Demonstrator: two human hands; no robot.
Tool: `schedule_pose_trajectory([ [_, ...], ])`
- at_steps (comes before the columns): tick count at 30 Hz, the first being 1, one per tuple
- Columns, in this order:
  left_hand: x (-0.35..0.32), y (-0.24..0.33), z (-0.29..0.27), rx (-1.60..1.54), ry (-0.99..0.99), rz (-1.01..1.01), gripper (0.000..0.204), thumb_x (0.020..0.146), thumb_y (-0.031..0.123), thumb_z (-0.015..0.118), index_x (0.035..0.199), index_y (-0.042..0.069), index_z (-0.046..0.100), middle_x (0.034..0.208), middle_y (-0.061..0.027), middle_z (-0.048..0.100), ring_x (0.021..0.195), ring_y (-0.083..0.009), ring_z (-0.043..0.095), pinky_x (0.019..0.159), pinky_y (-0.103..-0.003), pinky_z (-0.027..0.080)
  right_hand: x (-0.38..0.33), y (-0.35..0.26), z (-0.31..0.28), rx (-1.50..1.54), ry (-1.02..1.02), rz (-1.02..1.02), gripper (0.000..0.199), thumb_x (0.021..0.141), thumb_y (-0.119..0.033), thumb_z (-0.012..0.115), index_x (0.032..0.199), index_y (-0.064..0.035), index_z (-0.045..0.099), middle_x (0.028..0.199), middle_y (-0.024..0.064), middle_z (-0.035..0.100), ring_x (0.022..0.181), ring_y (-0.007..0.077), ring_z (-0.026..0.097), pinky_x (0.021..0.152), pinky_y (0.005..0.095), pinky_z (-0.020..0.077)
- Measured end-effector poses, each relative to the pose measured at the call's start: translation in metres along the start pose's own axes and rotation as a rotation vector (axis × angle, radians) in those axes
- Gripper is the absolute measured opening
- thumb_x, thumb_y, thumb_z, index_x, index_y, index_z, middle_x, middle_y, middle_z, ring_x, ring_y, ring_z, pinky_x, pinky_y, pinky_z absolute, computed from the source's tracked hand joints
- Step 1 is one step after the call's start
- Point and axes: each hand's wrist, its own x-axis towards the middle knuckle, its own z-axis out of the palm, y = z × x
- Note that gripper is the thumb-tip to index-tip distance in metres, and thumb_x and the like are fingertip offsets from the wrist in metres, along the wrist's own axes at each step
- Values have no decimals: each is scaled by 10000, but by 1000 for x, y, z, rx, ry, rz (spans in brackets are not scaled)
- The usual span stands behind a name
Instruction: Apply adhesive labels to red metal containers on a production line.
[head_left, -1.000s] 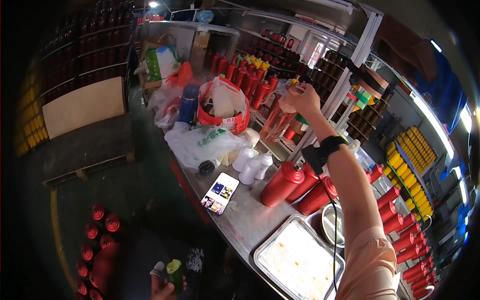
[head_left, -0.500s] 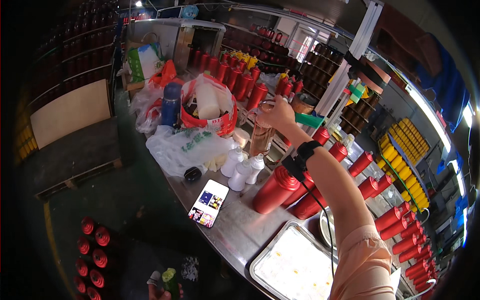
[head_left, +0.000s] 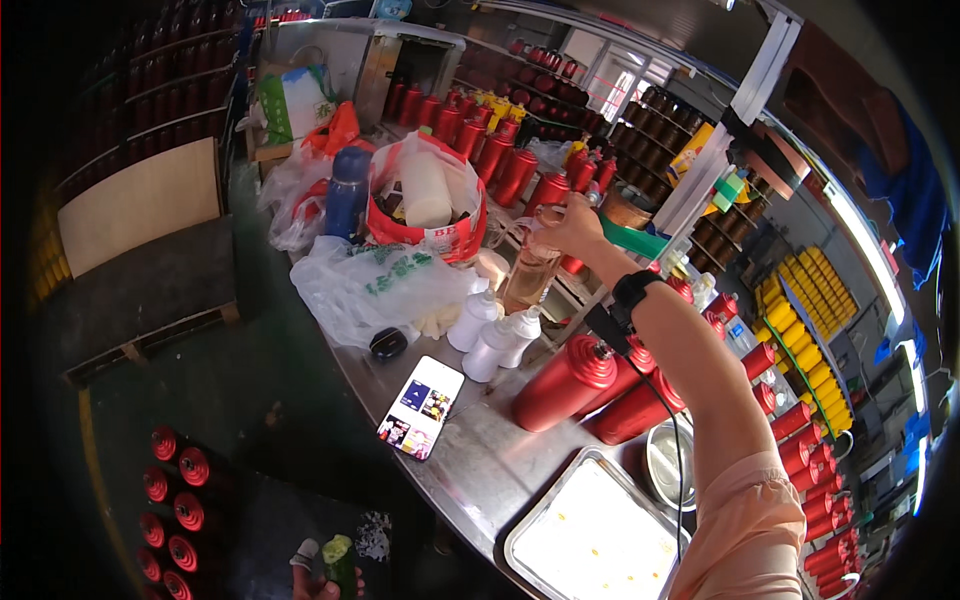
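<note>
A clear plastic bottle of pale amber liquid (head_left: 530,272) stands at the far edge of the steel desk (head_left: 480,470), just behind three small white squeeze bottles (head_left: 492,330). The right hand (head_left: 572,226) has its grip closed around the bottle's top, the forearm with a black wristband (head_left: 634,290) stretching over the desk. Close under that forearm lie red metal cylinders (head_left: 580,382) on their sides, beside a shallow steel tray (head_left: 590,535) and a round steel bowl (head_left: 668,462). Left of the bottle sit a crumpled white plastic bag (head_left: 370,285), a red bucket holding a white container (head_left: 425,200), a blue flask (head_left: 346,192) and a smartphone with a lit screen (head_left: 421,407). The left hand (head_left: 325,580) shows at the lower edge, its grip closed on a small green-capped object (head_left: 338,556).
</note>
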Motion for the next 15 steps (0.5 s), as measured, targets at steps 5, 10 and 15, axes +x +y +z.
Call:
schedule_pose_trajectory([
  [5, 7, -1, -5, -10, -5, -15, 683, 895, -33, 589, 1491, 85, 275, 1459, -152, 421, 1232, -304, 530, 1022, -438, 455, 7, 3, 4, 27, -41, 6, 762, 543, -443, 850, 1050, 40, 550, 1099, 215, 638, 1034, 318, 638, 858, 380, 508],
  [10, 10, -3, -4, -16, -29, 12, 667, 898, -37, 572, 1487, 88, 286, 1463, -158, 415, 1253, -298, 514, 1036, -430, 445, 14, 10, 13, -38, -22, -11, 774, 548, -462, 846, 1061, 42, 561, 1055, 214, 652, 999, 334, 649, 836, 391, 518],
  [15, 12, -1, 0, -3, -53, 27, 663, 895, -50, 558, 1486, 83, 288, 1472, -161, 404, 1283, -288, 488, 1055, -422, 429, 17, 11, 15, -72, -63, -6, 815, 557, -493, 844, 1093, 61, 577, 1047, 224, 652, 979, 339, 653, 837, 406, 526],
])
